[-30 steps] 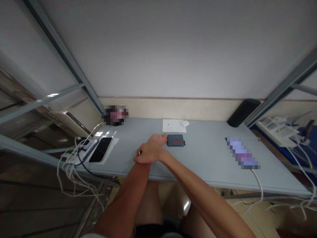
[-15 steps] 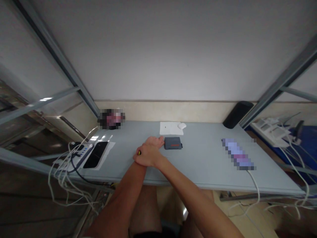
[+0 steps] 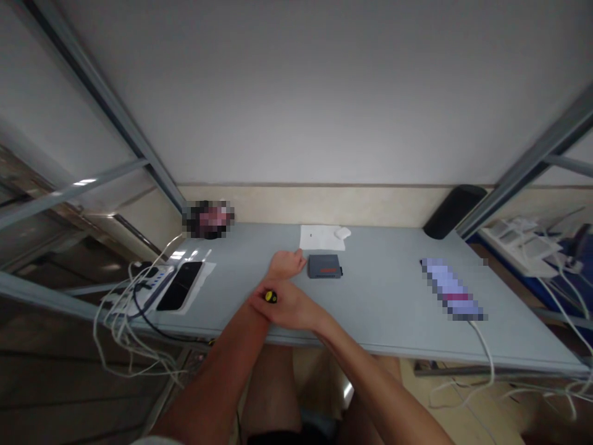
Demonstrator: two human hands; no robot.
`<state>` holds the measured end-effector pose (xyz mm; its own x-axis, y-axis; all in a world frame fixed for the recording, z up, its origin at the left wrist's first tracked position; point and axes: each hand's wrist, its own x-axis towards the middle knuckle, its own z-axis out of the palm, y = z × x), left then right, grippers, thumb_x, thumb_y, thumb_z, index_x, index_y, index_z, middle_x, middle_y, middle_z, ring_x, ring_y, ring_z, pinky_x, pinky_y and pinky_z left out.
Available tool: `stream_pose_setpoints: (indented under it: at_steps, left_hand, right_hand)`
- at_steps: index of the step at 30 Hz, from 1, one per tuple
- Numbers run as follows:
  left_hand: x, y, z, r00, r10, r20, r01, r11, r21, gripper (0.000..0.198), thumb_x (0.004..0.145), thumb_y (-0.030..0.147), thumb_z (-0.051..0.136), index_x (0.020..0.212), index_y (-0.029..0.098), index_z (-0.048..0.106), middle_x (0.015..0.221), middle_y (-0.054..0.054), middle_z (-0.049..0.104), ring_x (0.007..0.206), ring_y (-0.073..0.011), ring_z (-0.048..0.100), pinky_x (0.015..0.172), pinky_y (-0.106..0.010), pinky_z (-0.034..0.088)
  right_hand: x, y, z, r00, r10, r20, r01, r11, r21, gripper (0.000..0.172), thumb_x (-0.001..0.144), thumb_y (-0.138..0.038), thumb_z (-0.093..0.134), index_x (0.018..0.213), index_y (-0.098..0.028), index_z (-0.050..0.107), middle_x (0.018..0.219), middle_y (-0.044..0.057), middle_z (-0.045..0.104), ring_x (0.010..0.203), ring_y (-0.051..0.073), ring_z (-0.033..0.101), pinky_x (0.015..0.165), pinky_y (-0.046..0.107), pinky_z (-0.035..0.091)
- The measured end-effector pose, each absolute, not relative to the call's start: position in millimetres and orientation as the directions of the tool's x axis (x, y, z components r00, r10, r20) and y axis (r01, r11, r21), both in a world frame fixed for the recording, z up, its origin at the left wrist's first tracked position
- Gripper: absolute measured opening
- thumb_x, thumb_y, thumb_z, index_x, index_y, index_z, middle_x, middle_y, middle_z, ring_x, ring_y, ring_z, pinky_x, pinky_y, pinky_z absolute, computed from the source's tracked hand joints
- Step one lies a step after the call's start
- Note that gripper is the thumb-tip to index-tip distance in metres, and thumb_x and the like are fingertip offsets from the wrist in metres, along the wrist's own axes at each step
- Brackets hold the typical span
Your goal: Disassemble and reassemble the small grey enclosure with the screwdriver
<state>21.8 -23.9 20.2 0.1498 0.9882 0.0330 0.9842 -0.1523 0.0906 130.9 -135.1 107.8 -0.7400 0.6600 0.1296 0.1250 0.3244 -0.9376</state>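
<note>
Table (image 3: 384,296) under box (image 3: 323,266). Black cylinder (image 3: 454,211) behind and right of box. Right hand (image 3: 291,306) front-left of box, against left wrist, fingers closed round a piece. Left hand (image 3: 285,264) just left of box, fingers loosely curled, can't tell if holding anything. Yellow-black piece (image 3: 271,297), front-left of box.
</note>
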Motion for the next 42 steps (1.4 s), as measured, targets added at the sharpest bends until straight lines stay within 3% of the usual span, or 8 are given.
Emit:
stream_pose_setpoints:
  at_steps: [7,13,17,19,21,29,35,42]
  left_hand:
    - [20,-22,18,0.160,0.987,0.008,0.987,-0.160,0.004,0.042,0.113,0.037,0.043,0.127,0.013,0.074,0.099,-0.019,0.081,0.096,-0.0327,0.079,0.087,-0.041,0.055]
    - [17,-18,18,0.147,0.989,0.005,0.989,-0.147,0.005,0.041,0.112,0.038,0.044,0.127,0.015,0.075,0.103,-0.019,0.082,0.100,-0.0334,0.080,0.087,-0.041,0.056]
    - [16,-16,17,0.145,0.989,-0.013,0.989,-0.145,0.033,0.035,0.108,0.041,0.056,0.126,0.018,0.075,0.099,-0.016,0.083,0.098,-0.0319,0.080,0.085,-0.037,0.055]
    - [16,-16,16,0.139,0.990,-0.004,0.989,-0.139,0.052,0.035,0.108,0.042,0.056,0.124,0.019,0.076,0.099,-0.015,0.083,0.098,-0.0314,0.080,0.085,-0.036,0.054]
    - [15,-17,15,0.125,0.992,0.015,0.989,-0.126,0.073,0.034,0.109,0.039,0.052,0.120,0.019,0.077,0.098,-0.015,0.082,0.097,-0.0311,0.079,0.084,-0.036,0.053]
    - [6,-25,14,0.094,0.991,0.094,0.972,-0.112,0.205,0.032,0.108,0.030,0.045,0.105,0.022,0.075,0.082,-0.006,0.076,0.075,-0.0220,0.071,0.072,-0.029,0.046]
    - [9,-40,18,0.168,0.979,0.118,0.885,-0.203,0.418,0.041,0.114,0.039,0.034,0.119,0.023,0.071,0.078,0.000,0.070,0.070,-0.0167,0.065,0.071,-0.027,0.045]
    - [19,-45,15,0.175,0.975,0.137,0.783,-0.222,0.581,0.046,0.099,0.048,0.066,0.139,0.024,0.069,0.089,0.001,0.068,0.077,-0.0163,0.063,0.076,-0.027,0.048]
  right_hand:
    - [147,-137,108,-0.787,0.582,0.204,-0.092,0.216,-0.972,0.006,0.097,-0.024,0.072,0.096,-0.019,0.074,0.094,0.002,0.076,0.088,0.016,0.067,0.084,0.029,0.053]
    - [175,-124,108,-0.829,0.554,0.082,0.050,0.219,-0.975,0.009,0.093,-0.019,0.068,0.092,-0.019,0.077,0.096,0.003,0.079,0.088,0.017,0.068,0.088,0.032,0.054]
    - [208,-97,105,-0.599,0.800,0.032,0.052,0.079,-0.995,0.017,0.087,-0.022,0.071,0.103,-0.020,0.077,0.092,0.001,0.073,0.073,0.014,0.060,0.070,0.028,0.050]
    - [229,-75,108,-0.454,0.890,-0.036,-0.122,-0.102,-0.987,0.035,0.080,-0.025,0.077,0.115,-0.023,0.075,0.093,-0.002,0.069,0.061,0.010,0.053,0.057,0.026,0.044]
    - [251,-49,112,-0.346,0.938,-0.005,-0.348,-0.133,-0.928,0.045,0.072,-0.024,0.084,0.117,-0.025,0.075,0.100,-0.002,0.067,0.068,0.011,0.060,0.062,0.027,0.051]
    - [314,44,103,-0.058,0.988,0.140,-0.544,0.086,-0.834,0.056,0.070,-0.042,0.102,0.117,-0.025,0.076,0.093,-0.001,0.068,0.093,0.017,0.070,0.098,0.037,0.061]
    - [306,81,63,0.036,0.993,0.113,-0.456,0.117,-0.882,0.056,0.069,-0.060,0.099,0.112,-0.029,0.080,0.084,-0.005,0.064,0.076,0.011,0.059,0.069,0.023,0.052]
    - [285,73,35,-0.001,0.999,0.051,-0.425,0.046,-0.904,0.058,0.077,-0.070,0.089,0.116,-0.030,0.076,0.085,-0.004,0.063,0.078,0.012,0.061,0.073,0.024,0.053]
